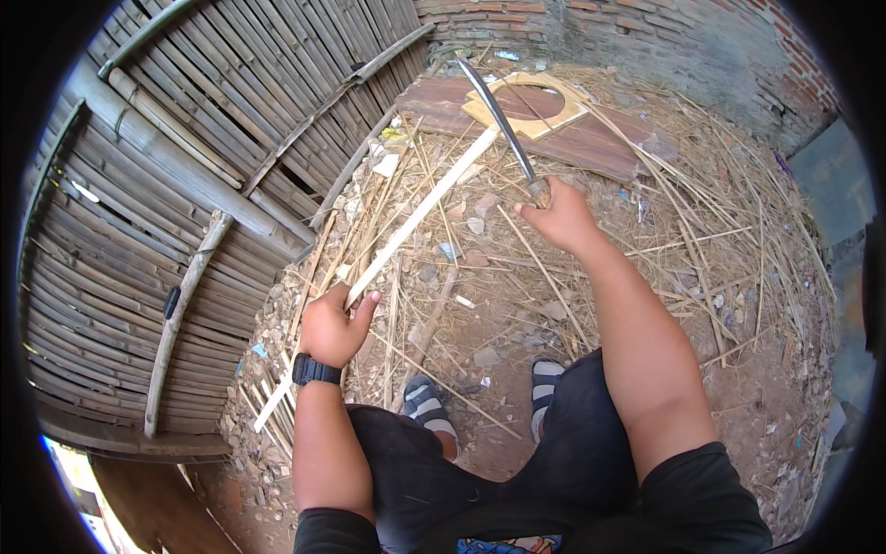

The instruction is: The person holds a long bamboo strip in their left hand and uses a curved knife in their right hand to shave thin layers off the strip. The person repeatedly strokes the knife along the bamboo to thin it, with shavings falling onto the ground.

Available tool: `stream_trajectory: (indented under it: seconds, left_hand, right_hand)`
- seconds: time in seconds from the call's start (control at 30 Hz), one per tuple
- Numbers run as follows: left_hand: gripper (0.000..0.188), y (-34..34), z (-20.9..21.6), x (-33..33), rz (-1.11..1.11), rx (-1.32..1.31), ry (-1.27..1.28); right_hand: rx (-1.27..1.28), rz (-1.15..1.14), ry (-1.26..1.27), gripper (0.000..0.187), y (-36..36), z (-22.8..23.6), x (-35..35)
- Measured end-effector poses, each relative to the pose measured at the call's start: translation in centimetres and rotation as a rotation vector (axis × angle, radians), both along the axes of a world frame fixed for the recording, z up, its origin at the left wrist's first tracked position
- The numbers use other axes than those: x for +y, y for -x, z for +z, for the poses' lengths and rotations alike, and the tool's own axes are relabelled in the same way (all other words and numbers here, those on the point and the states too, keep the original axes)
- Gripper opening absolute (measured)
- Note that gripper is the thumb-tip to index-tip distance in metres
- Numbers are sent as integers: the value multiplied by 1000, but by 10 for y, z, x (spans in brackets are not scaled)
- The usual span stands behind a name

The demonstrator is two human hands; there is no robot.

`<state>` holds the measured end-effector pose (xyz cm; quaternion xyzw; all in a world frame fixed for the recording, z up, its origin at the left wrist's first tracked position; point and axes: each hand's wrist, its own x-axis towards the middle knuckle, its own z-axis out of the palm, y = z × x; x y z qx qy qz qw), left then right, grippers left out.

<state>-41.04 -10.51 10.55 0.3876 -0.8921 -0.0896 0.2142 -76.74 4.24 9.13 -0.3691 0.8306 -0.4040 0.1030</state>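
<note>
My left hand [334,325] is closed around a long, pale bamboo strip [425,210]. The strip runs from beside my left wrist up and away to the right. In my right hand [561,220] is the handle of a machete [498,115] with a long, dark, slightly curved blade, pointing away from me and a little left. The far end of the strip lies close to the blade's left side; whether they touch I cannot tell. My fingers hide most of the machete's handle.
A brown wooden board [591,148] lies ahead, with a yellowish square panel [572,115] with a round hole on it. Thin bamboo slivers [544,268] and rubble litter the ground. A bamboo fence [138,268] stands left, a brick wall [637,46] at the back. My striped sandals [425,402] are below.
</note>
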Motion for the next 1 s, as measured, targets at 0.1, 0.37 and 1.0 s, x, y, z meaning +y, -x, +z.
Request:
stream_trajectory:
  seconds: [0.1, 0.37, 1.0]
  left_hand:
    - [44, 2, 6, 5, 16, 11, -49]
    - [43, 6, -4, 2, 6, 65, -107]
    - [49, -5, -14, -11, -38, 113, -261]
  right_hand:
    - [90, -28, 28, 65, 2, 2, 4]
    - [106, -3, -76, 59, -13, 39, 11]
    - [131, 218, 50, 63, -28, 30, 7]
